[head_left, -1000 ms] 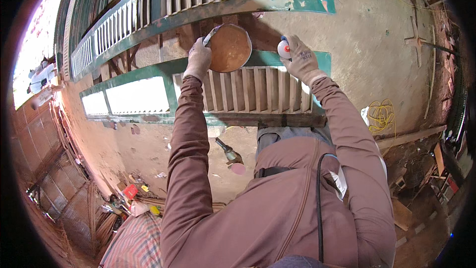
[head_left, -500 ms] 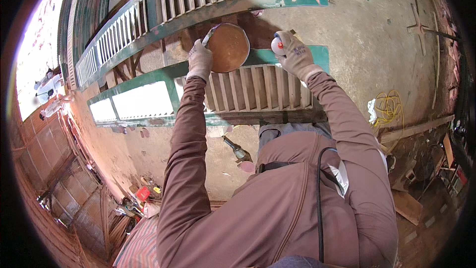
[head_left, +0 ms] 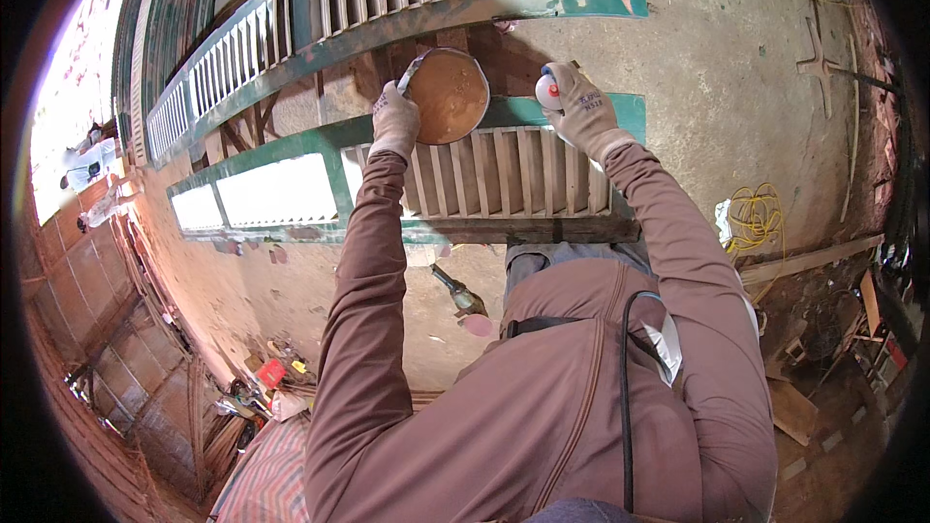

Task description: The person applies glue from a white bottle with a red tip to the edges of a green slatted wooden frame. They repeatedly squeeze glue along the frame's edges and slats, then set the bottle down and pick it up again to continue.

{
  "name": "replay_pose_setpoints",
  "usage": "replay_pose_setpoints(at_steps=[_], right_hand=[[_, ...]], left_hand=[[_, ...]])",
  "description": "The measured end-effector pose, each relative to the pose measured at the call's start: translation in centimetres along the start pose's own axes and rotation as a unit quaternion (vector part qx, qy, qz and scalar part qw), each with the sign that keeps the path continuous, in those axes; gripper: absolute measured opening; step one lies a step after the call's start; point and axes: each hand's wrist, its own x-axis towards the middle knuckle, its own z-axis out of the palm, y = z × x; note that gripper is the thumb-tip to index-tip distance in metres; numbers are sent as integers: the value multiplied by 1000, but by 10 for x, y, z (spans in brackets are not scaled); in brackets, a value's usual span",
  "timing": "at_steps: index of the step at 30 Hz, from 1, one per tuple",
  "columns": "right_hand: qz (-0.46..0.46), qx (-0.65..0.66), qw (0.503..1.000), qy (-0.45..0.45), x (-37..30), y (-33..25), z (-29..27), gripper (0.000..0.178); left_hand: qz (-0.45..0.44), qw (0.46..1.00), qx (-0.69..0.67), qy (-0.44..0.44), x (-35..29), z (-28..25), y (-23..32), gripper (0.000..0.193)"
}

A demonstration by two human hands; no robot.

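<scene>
My left hand (head_left: 395,123), in a light work glove, is closed on the left edge of a round pan (head_left: 449,102). The pan has a pale rim and a brown, mottled inside or content. In my right hand (head_left: 585,114), also gloved, is a white rounded container with a red tip (head_left: 548,92), apart from the pan on its right. Most of the container is hidden by the fingers. Beneath both hands lies a green-framed louvred shutter (head_left: 504,169) with bare wooden slats.
Another louvred green shutter (head_left: 387,34) lies beyond. A green and black power tool (head_left: 459,291) rests on the floor near my legs. Coiled yellow cord (head_left: 756,216) lies at right. A striped sheet (head_left: 260,465) and a red item (head_left: 270,373) are at lower left.
Both hands have shifted very slightly, still holding the pan and the white container. Lighter marks now show on the pan's brown surface.
</scene>
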Motion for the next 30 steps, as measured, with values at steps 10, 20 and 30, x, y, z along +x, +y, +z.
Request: replay_pose_setpoints(at_steps=[10,20,30], right_hand=[[-4,15,1000,-4,0,0,-2,66],[0,4,1000,-8,-1,-3,-3,63],[10,-19,999,-27,1,-3,-4,68]], left_hand=[[-9,1000,-13,-14,-1,-1,-2,43],[-11,1000,-3,4,-3,2,-2,39],[-27,1000,-4,-4,-7,-7,8,40]])
